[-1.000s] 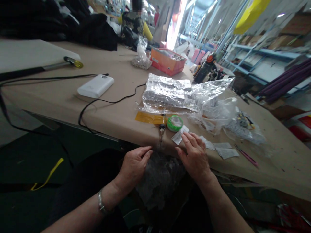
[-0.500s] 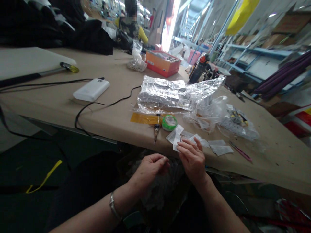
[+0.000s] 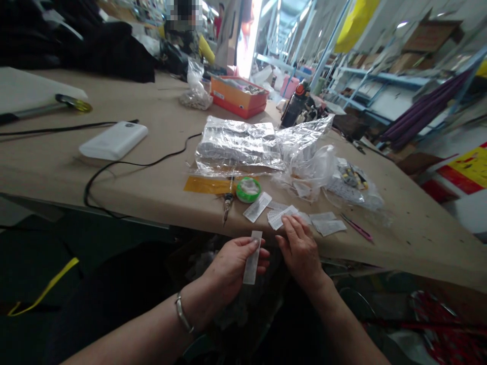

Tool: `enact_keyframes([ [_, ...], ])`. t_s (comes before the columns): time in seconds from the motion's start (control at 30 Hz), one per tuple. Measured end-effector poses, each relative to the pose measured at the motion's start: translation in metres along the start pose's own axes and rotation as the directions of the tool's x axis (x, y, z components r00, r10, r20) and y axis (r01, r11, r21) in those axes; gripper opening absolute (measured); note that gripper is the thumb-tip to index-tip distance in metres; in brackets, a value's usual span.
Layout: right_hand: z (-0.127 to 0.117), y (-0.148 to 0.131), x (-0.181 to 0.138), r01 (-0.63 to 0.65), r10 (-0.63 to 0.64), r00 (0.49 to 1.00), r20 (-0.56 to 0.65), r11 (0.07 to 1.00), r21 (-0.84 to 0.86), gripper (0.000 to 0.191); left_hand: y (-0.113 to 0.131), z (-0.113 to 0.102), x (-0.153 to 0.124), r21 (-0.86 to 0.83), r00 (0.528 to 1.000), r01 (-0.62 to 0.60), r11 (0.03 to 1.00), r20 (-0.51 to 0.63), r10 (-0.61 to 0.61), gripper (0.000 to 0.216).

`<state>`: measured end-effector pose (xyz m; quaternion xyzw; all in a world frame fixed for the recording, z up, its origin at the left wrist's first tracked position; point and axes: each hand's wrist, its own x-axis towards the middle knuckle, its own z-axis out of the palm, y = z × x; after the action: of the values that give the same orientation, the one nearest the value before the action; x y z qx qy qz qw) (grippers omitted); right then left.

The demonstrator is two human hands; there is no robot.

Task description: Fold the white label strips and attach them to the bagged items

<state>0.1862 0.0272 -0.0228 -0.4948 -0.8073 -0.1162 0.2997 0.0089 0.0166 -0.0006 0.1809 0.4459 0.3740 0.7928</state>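
head view: left hand (image 3: 232,263) pinches white strip (image 3: 251,257).

A: Strip status?
B: Narrow white strip (image 3: 252,257), thin and flat, near upright, pinched in the left hand (image 3: 230,266) just below the table (image 3: 163,195) edge.
A: The rest?
B: Small white packets (image 3: 283,215) lie flat, overlapping, near that edge. Right hand (image 3: 300,251) fingertips are on the nearest one.
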Motion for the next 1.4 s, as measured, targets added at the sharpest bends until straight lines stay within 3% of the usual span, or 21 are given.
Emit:
enact_keyframes([
  [0.17, 0.012, 0.017, -0.004, 0.007, -0.008, 1.000, -0.030, 1.000, -0.030, 0.027, -0.005, -0.001, -0.001, 0.042, 1.000, 0.016, 0.999, -0.028, -0.015, 0.014],
  [0.43, 0.000, 0.015, -0.004, -0.073, 0.129, 0.975, -0.178, 0.954, 0.292, 0.020, -0.005, 0.000, -0.002, 0.059, 0.999, 0.046, 0.997, -0.003, -0.046, 0.010],
  [0.53, -0.011, -0.003, -0.006, 0.056, 0.014, 0.982, -0.188, 0.931, 0.361, 0.019, -0.003, 0.002, -0.004, -0.001, 0.995, 0.067, 0.998, 0.069, -0.067, 0.012],
  [0.63, -0.018, -0.026, -0.010, 0.221, -0.205, 0.975, -0.082, 0.886, 0.408, 0.017, -0.001, 0.004, -0.007, -0.112, 0.988, 0.060, 0.992, 0.151, -0.043, 0.011],
  [0.7, -0.019, -0.037, -0.013, 0.273, -0.286, 0.958, -0.029, 0.870, 0.410, 0.016, -0.001, 0.004, -0.008, -0.164, 0.986, 0.062, 0.985, 0.163, -0.035, 0.011],
  [1.17, -0.024, -0.040, -0.022, 0.307, -0.372, 0.926, 0.066, 0.843, 0.441, 0.019, -0.009, 0.004, -0.007, -0.159, 0.987, 0.082, 0.984, 0.151, -0.058, 0.003],
  [1.23, -0.029, -0.036, -0.023, 0.290, -0.352, 0.933, 0.070, 0.855, 0.430, 0.024, -0.009, 0.004, -0.007, -0.137, 0.992, 0.087, 0.987, 0.103, -0.074, 0.003],
  [1.3, -0.034, -0.021, -0.026, 0.218, -0.254, 0.966, 0.052, 0.904, 0.368, 0.033, -0.008, 0.004, -0.008, -0.089, 0.992, 0.113, 0.990, 0.065, -0.107, 0.005],
  [1.4, -0.041, 0.018, -0.035, -0.065, 0.067, 0.997, -0.030, 0.994, 0.088, 0.043, -0.007, 0.005, -0.007, 0.000, 0.988, 0.153, 0.988, 0.026, -0.153, 0.008],
])
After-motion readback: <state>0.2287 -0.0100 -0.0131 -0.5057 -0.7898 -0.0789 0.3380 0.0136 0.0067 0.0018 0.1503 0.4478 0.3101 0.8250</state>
